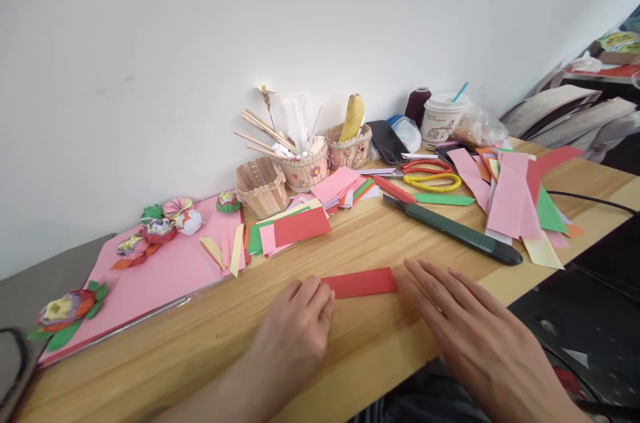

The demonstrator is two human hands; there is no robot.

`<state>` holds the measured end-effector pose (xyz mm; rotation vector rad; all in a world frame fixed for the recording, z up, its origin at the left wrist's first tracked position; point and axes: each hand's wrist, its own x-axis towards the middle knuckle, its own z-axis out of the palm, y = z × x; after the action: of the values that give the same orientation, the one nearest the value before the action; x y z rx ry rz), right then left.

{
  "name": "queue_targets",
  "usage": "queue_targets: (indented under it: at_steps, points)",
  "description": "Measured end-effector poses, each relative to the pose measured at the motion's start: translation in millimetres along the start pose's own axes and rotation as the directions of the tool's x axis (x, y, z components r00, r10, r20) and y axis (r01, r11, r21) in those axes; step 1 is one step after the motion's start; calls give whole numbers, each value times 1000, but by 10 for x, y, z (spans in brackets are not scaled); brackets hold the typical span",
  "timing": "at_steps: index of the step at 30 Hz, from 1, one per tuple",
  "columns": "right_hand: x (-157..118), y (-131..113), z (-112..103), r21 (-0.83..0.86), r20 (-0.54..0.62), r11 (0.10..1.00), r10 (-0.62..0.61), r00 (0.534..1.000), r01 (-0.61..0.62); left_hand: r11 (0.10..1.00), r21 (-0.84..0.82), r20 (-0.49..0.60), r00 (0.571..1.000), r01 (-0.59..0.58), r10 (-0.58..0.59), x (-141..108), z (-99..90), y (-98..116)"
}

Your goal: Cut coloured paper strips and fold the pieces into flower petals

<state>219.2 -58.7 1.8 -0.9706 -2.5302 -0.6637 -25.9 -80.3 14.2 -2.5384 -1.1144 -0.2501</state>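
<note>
A red paper strip lies on the wooden table in front of me. My left hand is closed over its left end, fingers curled and the thumb hidden. At the strip's right end my right hand lies with fingers stretched out, the fingertips close to the paper's edge. A green-handled utility knife rests beyond my right hand. Just past the strip is a stack of coloured paper rectangles with a red sheet on top.
Scissors with red and yellow handles lie behind the knife. Three small wooden baskets line the wall. Loose paper strips pile at right, near a lidded cup. Folded paper flowers sit on pink sheets at left.
</note>
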Motion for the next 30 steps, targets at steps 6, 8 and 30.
queue_targets:
  at_steps: [6,8,30]
  points:
    - [249,-309,31,153,-36,988,18,999,-13,999,-33,48,999,3,-2,-23,29,5]
    - [258,-304,44,150,-23,989,14,1000,-10,1000,-11,73,997,6,-6,-29,17,9]
    - [92,145,259,367,59,912,172,983,-181,975,-70,443,882,211,-159,19,-191,-183]
